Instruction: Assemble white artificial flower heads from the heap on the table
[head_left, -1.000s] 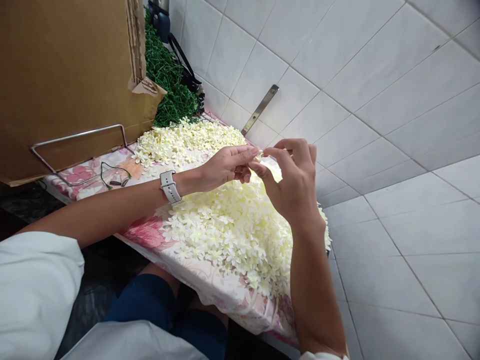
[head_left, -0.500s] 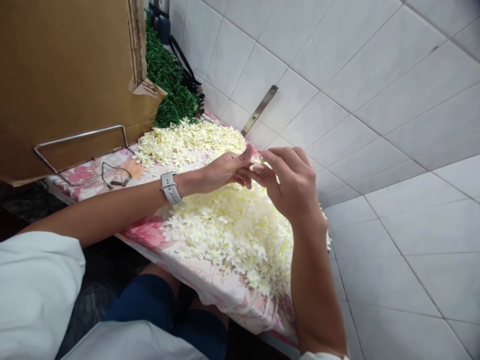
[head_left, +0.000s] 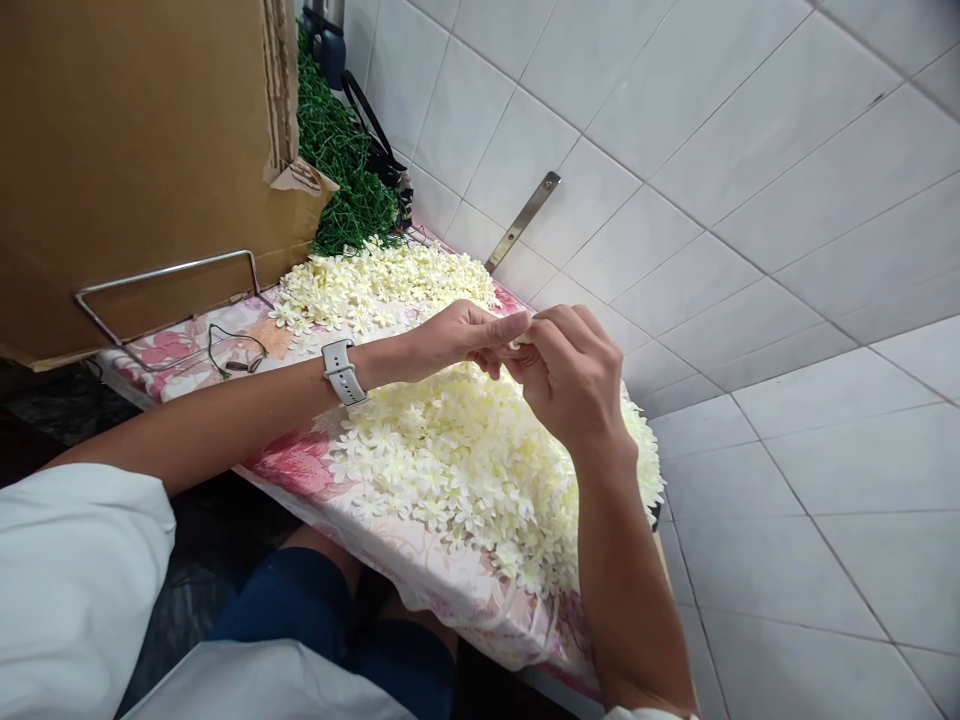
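Note:
My left hand (head_left: 480, 335), with a white watch on its wrist, reaches in from the left, thumb stretched along the top and fingers curled below. Its fingertips meet those of my right hand (head_left: 574, 370), which is bent in a pinch. A small white artificial flower (head_left: 517, 345) sits between the fingertips, mostly covered by them. Both hands are closed just above a large heap of loose white-yellow artificial flowers (head_left: 480, 470) on the table. A second spread of the same flowers (head_left: 382, 280) lies behind my left wrist.
A floral tablecloth (head_left: 420, 560) covers the table. Green artificial stems (head_left: 345, 180) are piled at the back beside a black bag (head_left: 386, 165). At left, a cardboard box (head_left: 135, 150) stands behind a bent metal wire frame (head_left: 169, 268). A metal strip (head_left: 525, 220) leans on the tiled wall (head_left: 750, 250).
My right hand has moved slightly left and its fingers have closed in against my left thumb. The flower, plainer to see before, is now mostly hidden.

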